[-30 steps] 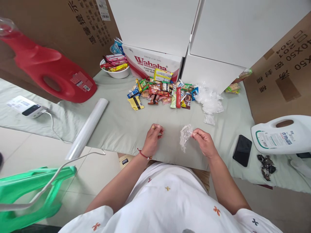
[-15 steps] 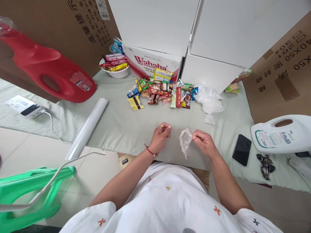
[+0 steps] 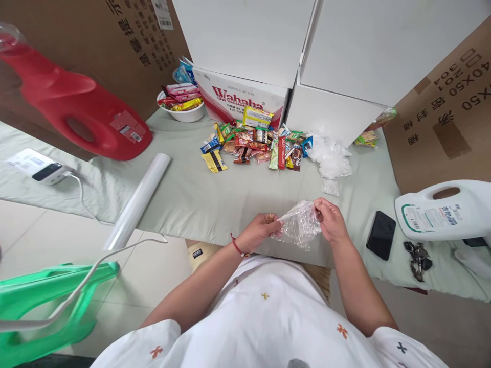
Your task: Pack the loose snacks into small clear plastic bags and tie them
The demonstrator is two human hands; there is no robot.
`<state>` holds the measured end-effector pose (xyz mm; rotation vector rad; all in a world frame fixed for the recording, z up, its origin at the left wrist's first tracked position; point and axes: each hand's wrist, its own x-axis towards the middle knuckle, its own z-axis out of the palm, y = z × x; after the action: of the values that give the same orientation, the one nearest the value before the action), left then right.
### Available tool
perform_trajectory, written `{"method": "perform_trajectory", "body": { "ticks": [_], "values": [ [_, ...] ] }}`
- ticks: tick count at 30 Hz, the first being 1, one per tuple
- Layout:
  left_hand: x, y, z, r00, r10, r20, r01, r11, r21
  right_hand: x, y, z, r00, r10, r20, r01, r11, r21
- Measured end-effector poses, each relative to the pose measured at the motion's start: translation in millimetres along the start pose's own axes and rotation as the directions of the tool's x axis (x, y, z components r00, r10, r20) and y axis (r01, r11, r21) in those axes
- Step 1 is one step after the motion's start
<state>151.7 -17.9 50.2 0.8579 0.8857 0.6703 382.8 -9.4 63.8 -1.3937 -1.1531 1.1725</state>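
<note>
A crumpled clear plastic bag (image 3: 299, 225) is stretched between my two hands above the near edge of the cloth-covered surface. My left hand (image 3: 263, 229), with a ring and a red wrist cord, pinches its left side. At the upper right edge of the bag, the fingers of my right hand (image 3: 330, 217) are closed on it. Beyond the hands lies a heap of wrapped snacks (image 3: 253, 143), in red, yellow, green and brown packets. Just right of the heap is a pile of clear plastic bags (image 3: 330, 159).
A white bowl of packets (image 3: 188, 113) stands by a Wahaha carton (image 3: 238, 94). At left are a red jug (image 3: 84, 110), a plastic roll (image 3: 138, 202) and a green stool (image 3: 57, 306). At right lie a phone (image 3: 381, 235), keys (image 3: 418, 260) and a white detergent bottle (image 3: 447, 210).
My left hand has moved right and down and taken hold of the bag. The bag, held only by my right hand before, is now spread wider; my right hand has shifted slightly right.
</note>
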Motion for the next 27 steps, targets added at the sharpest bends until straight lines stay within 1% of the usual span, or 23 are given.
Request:
{"method": "perform_trajectory", "body": {
  "ticks": [1,3,6,8,9,11,13,14,17,20,23,25,27],
  "values": [
    [0,1,-1,1.0,0.001,-0.027,-0.002,0.999,-0.043,-3,0,-1,1.0,0.015,-0.004,-0.015,1.0,-0.008],
    [2,1,0,0.996,0.016,-0.088,-0.024,0.995,-0.093,-15,1,4,1.0,-0.005,-0.015,0.004,0.997,-0.076],
    [3,0,5,0.986,0.056,-0.157,-0.073,0.991,-0.11,-40,7,23,0.995,-0.093,-0.019,0.085,0.962,-0.261],
    [3,-1,7,0.983,0.081,-0.166,-0.101,0.988,-0.117,-50,13,36,0.996,-0.094,0.0,0.089,0.939,-0.333],
    [4,-1,7,0.982,0.09,-0.167,-0.11,0.987,-0.113,-51,16,40,0.998,-0.066,-0.006,0.061,0.943,-0.329],
    [3,-1,1,0.981,0.091,-0.173,-0.107,0.991,-0.083,-47,19,39,0.998,0.004,-0.06,-0.018,0.969,-0.245],
    [3,3,-10,0.98,0.07,-0.184,-0.075,0.997,-0.017,-37,17,28,0.992,0.061,-0.109,-0.075,0.99,-0.123],
    [2,5,-16,0.981,0.055,-0.185,-0.051,0.998,0.024,-31,14,19,0.991,0.081,-0.11,-0.09,0.993,-0.075],
    [0,16,-37,0.983,0.025,-0.181,0.005,0.987,0.162,-17,0,-8,0.989,0.146,-0.034,-0.146,0.989,-0.011],
    [-4,29,-56,0.991,0.002,-0.134,0.04,0.95,0.31,-9,-14,-31,0.971,0.239,0.013,-0.239,0.971,-0.031],
    [-10,44,-78,0.997,-0.076,-0.015,0.074,0.885,0.46,-4,-21,-47,0.956,0.29,0.038,-0.285,0.953,-0.098],
    [-14,54,-96,0.992,-0.119,0.038,0.082,0.853,0.515,-2,-21,-54,0.947,0.313,0.073,-0.302,0.944,-0.132],
    [-16,63,-114,0.988,-0.145,0.046,0.1,0.847,0.522,-2,-19,-56,0.929,0.354,0.111,-0.336,0.93,-0.149]
  ]
}}
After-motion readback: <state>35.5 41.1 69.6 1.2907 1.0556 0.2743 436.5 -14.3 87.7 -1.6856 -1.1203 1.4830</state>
